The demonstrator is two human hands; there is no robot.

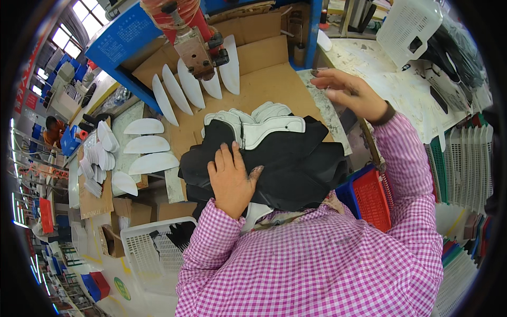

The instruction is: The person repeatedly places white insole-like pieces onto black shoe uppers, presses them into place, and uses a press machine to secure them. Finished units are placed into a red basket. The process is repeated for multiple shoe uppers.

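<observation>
A pile of black shoe uppers point(285, 169) with white trim lies in front of me on the brown cardboard worktop. My left hand point(231, 179) rests flat on the pile, fingers spread, its fingertips close to a white trim piece point(272, 131). To the right, my right hand point(351, 94) is raised beside the blue-framed machine, with its fingers apart and nothing visible in them. White half-moon pieces point(182, 95) stand in a row at the back of the cardboard. More white half-moon pieces point(146, 144) lie on the table to the left.
A metal machine head point(196, 55) with red and black parts hangs over the worktop. Left stands a stack of white pieces point(97, 158); below it is a white plastic basket point(140, 248). A red basket point(371, 198) is at my right. A white crate point(409, 29) tilts at the back right.
</observation>
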